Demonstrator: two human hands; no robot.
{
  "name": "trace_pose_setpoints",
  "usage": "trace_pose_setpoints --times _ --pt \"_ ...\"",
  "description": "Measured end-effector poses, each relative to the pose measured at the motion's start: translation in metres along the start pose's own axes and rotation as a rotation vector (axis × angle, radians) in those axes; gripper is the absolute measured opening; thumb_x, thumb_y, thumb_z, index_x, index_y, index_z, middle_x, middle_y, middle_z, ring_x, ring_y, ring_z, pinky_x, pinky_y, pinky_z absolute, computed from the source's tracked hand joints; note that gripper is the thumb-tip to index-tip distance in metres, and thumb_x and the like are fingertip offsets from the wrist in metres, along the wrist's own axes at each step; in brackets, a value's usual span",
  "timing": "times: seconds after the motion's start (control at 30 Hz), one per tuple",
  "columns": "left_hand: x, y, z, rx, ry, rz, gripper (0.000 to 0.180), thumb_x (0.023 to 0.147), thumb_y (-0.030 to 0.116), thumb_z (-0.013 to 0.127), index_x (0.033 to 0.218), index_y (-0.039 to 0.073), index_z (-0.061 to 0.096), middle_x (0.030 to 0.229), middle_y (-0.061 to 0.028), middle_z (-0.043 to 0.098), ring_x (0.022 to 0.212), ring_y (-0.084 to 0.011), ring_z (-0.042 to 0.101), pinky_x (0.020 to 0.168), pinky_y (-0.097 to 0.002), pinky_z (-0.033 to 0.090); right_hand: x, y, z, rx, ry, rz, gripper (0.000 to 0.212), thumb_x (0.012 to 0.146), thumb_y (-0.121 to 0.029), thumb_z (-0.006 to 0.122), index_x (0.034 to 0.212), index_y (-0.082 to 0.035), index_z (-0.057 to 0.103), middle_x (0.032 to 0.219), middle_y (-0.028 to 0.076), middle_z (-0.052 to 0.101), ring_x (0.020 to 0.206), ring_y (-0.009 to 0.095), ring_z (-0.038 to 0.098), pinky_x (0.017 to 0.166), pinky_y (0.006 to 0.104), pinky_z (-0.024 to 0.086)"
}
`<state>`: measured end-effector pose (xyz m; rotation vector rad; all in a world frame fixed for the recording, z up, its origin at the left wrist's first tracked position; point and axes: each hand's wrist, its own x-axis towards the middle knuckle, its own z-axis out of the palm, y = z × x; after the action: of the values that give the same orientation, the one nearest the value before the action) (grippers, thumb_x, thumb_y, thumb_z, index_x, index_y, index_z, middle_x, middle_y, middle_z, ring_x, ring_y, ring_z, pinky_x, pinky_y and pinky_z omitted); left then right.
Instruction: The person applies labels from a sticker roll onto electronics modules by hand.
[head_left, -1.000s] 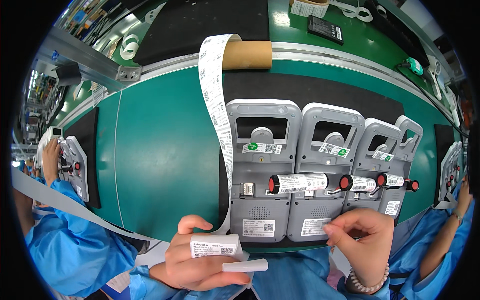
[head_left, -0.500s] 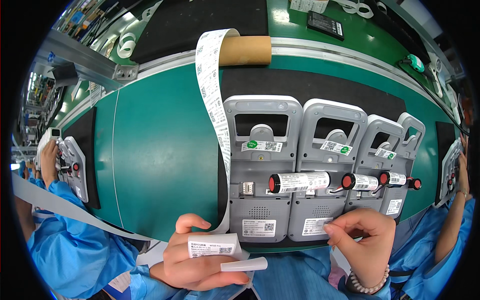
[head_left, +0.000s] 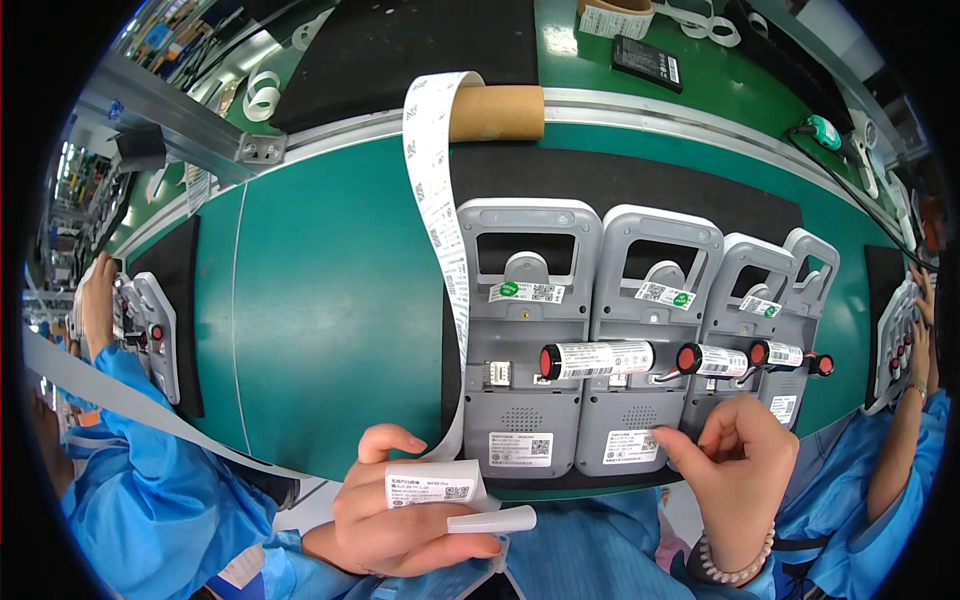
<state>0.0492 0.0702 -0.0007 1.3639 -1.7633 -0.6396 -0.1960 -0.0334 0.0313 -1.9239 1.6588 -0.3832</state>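
Note:
My left hand point(head_left: 390, 510) is closed around a folded strip of white labels point(head_left: 432, 486); a curled white end point(head_left: 492, 520) sticks out between its fingers. My right hand point(head_left: 735, 470) has its fingers curled loosely together with nothing visible in them. Its thumb reaches out to the upper right corner of a white label point(head_left: 630, 448) on the second grey handheld device point(head_left: 655, 330). Left of that lies another grey device point(head_left: 520, 330), bearing its own white label point(head_left: 520, 450). White batteries with red-and-black ends, such as the leftmost battery point(head_left: 600, 359), rest across the devices.
The label strip point(head_left: 432, 190) runs up over a cardboard tube point(head_left: 497, 113) at the table's back rail. Further devices stand at right on a black mat point(head_left: 640, 175). Other people's hands work beside grey devices at far left point(head_left: 155, 335) and far right.
My right thumb has moved slightly up along the second device's label to its upper corner, and its fingers have curled in. The left hand keeps its hold. The whole view has shifted slightly.

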Motion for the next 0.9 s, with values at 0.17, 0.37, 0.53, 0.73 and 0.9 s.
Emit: trace_pose_setpoints --times 0.17,0.37,0.53,0.73,0.9 --pt "0.002 0.003 0.0 -0.035 0.032 0.027 0.03 0.063 0.035 0.082 0.073 0.01 0.069 0.079 -0.0033 0.067 0.07 -0.0148 0.062 0.077 -0.035 0.04 -0.009 -0.03 0.019 0.587 -0.146 -0.358 0.023 0.063 -0.01 0.082 0.068 -0.003 0.061 0.069 0.007 0.062 0.059 0.013 0.061 0.05 0.0211 0.046" --pt "-0.002 0.006 -0.003 -0.078 0.062 0.044 0.03 0.065 0.033 0.081 0.078 0.01 0.069 0.077 -0.0034 0.067 0.069 -0.0149 0.062 0.078 -0.0347 0.039 -0.019 -0.038 0.052 1.021 -0.253 -0.504 0.016 0.071 -0.003 0.074 0.082 -0.001 0.063 0.077 0.008 0.062 0.061 0.016 0.058 0.051 0.0252 0.047" --pt "0.004 0.027 0.002 -0.114 0.094 -0.025 0.012 0.075 0.002 0.06 0.085 0.009 0.06 0.07 -0.0054 0.066 0.059 -0.0169 0.06 0.087 -0.0388 0.034 -0.023 -0.034 0.051 0.984 -0.299 -0.522 0.017 0.073 0.0 0.071 0.088 -0.001 0.063 0.084 0.009 0.063 0.066 0.018 0.059 0.056 0.0253 0.048" --pt "-0.002 0.022 0.007 -0.086 0.123 -0.011 0.011 0.079 0.017 0.068 0.078 0.01 0.06 0.067 -0.0037 0.064 0.057 -0.0161 0.058 0.082 -0.0385 0.037 -0.032 -0.033 0.052 0.991 -0.312 -0.369 0.018 0.073 -0.001 0.072 0.088 -0.001 0.063 0.086 0.009 0.063 0.069 0.017 0.06 0.056 0.0253 0.048" --pt "-0.002 0.02 0.015 -0.126 0.176 -0.012 0.035 0.077 0.04 0.072 0.067 0.008 0.06 0.062 -0.0025 0.061 0.055 -0.0154 0.055 0.079 -0.0381 0.038 -0.023 -0.022 0.05 0.992 -0.012 -0.655 0.019 0.07 0.0 0.073 0.087 -0.002 0.065 0.088 0.008 0.064 0.075 0.021 0.062 0.06 0.0277 0.051"
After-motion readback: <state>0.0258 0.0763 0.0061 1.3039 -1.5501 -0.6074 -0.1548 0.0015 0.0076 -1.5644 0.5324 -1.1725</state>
